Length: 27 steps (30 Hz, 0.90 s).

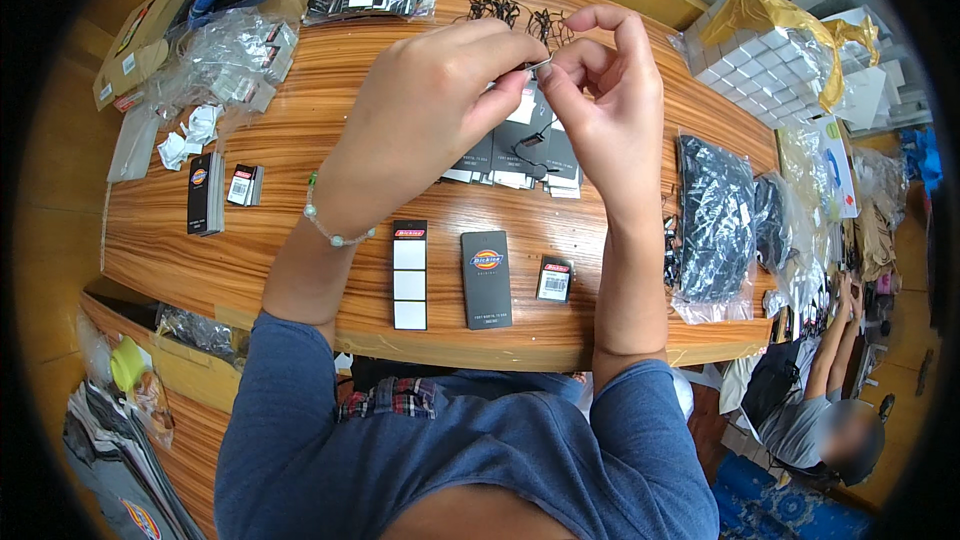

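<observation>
Above the far middle of the table, my left hand (440, 90) and my right hand (615, 105) meet fingertip to fingertip. Both pinch a thin, pale-edged piece (540, 65) seen edge-on, its kind unclear. The last fingers of my right hand are raised and curled. Just below, a black string with a small black tab (531, 140) lies over or hangs in front of dark grey hang tags (508, 153), partly hidden by my hands. Nearer me lie a tag with white panels (409, 275), a large grey hang tag (487, 280) and a small tag with a label (554, 281).
Black strings (495, 10) are bunched at the far edge. Tag stacks (205, 193) and plastic bags (225, 60) sit left. A bag of black items (715, 220) and a wrapped block of white boxes (750, 55) lie right. Another person (810, 430) is at lower right.
</observation>
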Tool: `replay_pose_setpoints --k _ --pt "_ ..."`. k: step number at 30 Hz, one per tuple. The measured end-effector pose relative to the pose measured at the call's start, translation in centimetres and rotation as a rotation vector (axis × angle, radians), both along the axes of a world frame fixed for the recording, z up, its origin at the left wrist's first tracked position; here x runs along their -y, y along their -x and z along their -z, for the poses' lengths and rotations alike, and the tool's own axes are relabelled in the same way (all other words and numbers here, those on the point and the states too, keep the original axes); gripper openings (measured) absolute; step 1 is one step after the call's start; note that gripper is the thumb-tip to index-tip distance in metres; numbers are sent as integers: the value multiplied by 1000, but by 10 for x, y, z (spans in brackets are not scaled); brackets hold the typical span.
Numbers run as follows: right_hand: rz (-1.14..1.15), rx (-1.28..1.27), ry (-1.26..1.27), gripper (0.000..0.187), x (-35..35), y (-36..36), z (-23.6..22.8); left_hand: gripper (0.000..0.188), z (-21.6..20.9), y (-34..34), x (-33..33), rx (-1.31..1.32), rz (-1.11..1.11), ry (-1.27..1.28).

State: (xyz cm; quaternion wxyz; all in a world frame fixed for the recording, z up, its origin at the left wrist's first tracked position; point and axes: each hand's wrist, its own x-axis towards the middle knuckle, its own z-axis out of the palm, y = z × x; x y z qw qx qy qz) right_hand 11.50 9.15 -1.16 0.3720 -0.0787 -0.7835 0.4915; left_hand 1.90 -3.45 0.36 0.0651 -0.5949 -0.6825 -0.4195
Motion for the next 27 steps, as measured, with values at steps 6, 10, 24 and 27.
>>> replay_pose_setpoints --k 6,10,24,27 --pt "-181 -139 349 29 -3 0 -9 21 2 6 -6 -183 -56 -279" --pt "-199 -162 349 25 -2 -4 -13 26 3 11 -10 -372 -49 -385" --pt "-347 -92 622 17 -6 -3 -10 25 11 20 -10 -662 -104 -497" --pt "-456 -16 669 12 -15 -6 -8 25 14 18 -11 -685 -80 -485"
